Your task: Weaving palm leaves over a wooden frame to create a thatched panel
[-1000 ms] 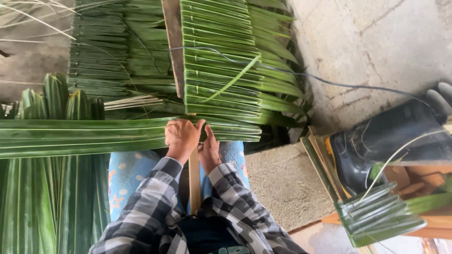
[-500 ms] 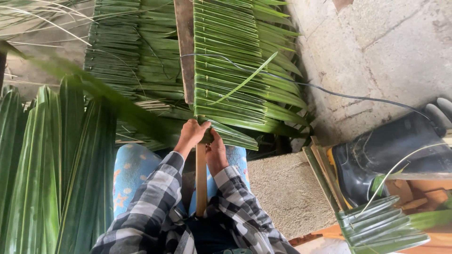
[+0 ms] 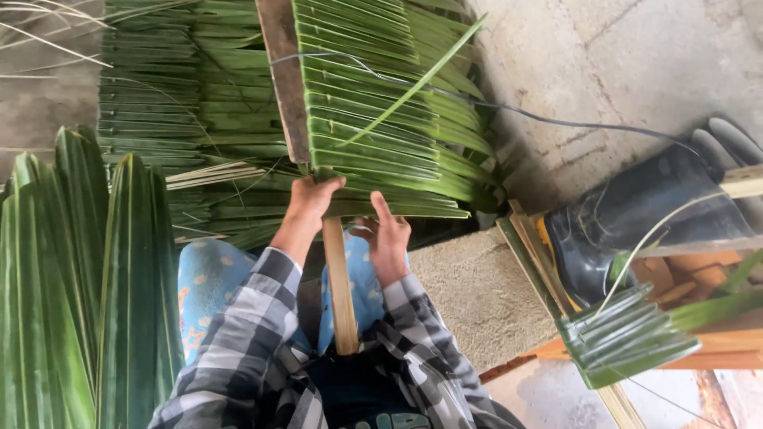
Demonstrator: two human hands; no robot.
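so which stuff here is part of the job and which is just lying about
In use: left hand and right hand on the folded leaves; wooden slat; string; loose leaves.

Lying about: rubber boot; small leaf bundle; finished panels.

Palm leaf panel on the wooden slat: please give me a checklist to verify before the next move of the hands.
1. Left hand touches the lowest folded leaf of the palm leaf panel: ok.
2. Right hand is below the panel edge, one finger raised to it: ok.
3. Wooden slat lies between the knees: ok.
4. Loose leaf strip lies slanted across the panel, not tucked: not ok.
5. Thin cord tension: cannot tell.
6. Spare palm leaves beside the left arm: ok.
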